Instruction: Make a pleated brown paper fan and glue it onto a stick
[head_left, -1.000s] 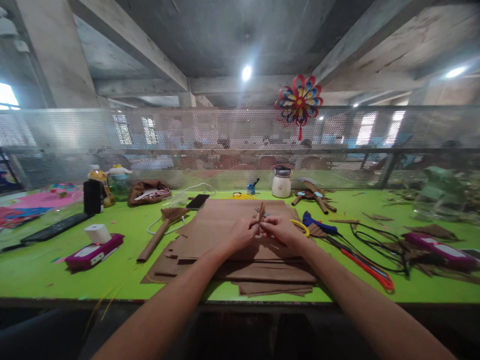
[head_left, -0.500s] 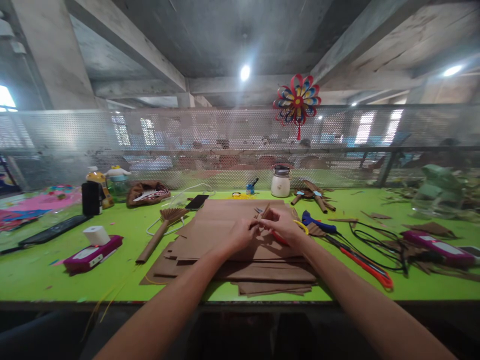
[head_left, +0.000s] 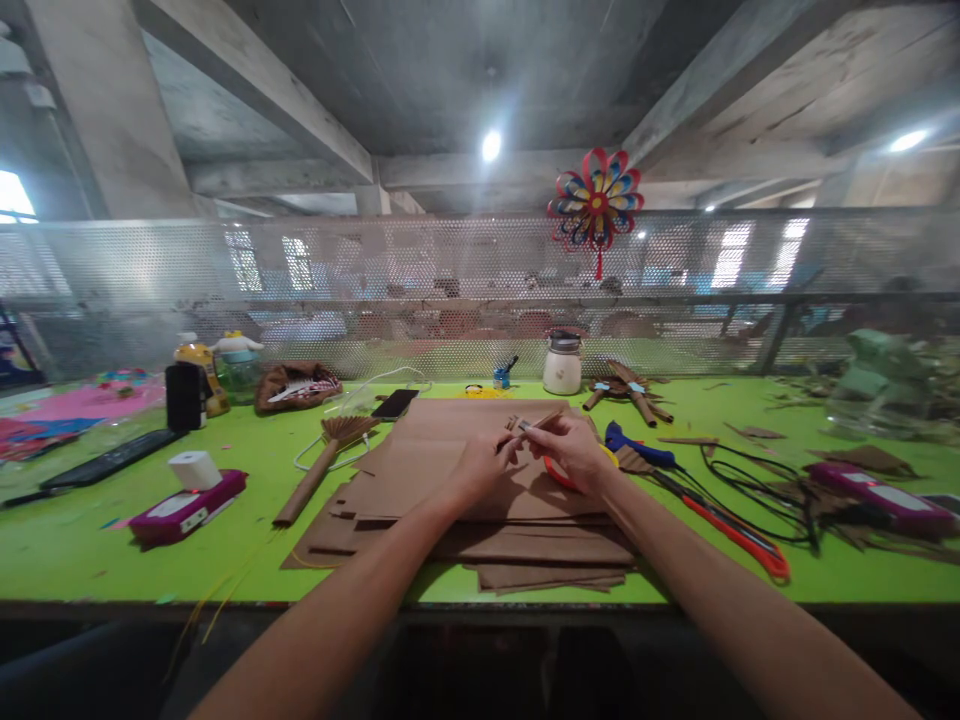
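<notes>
Over a stack of brown kraft paper [head_left: 420, 450], my two hands are close together with fingertips nearly meeting. My left hand [head_left: 480, 465] is closed in a pinch on a small brown paper piece [head_left: 511, 424]; its exact shape is too small to make out. My right hand [head_left: 576, 452] is also closed, pinching a narrow brown paper strip [head_left: 551, 416] that sticks out past the thumb. Under the right hand lies a pair of scissors with a red-orange handle loop [head_left: 556, 474] and a yellow one, partly hidden by the hand.
Right of the stack lie a blue glue gun [head_left: 637, 446], an orange utility knife [head_left: 739, 535] and black cable [head_left: 757, 490]. Leftward are a rolled paper stem with pleated top [head_left: 311, 480], a purple power strip [head_left: 187, 510] and a phone [head_left: 395, 404]. A white jar [head_left: 562, 365] stands behind.
My hands have drawn slightly apart, with the right hand shifted a little right and its paper strip tilted lower. More of the red-orange scissor loop shows.
</notes>
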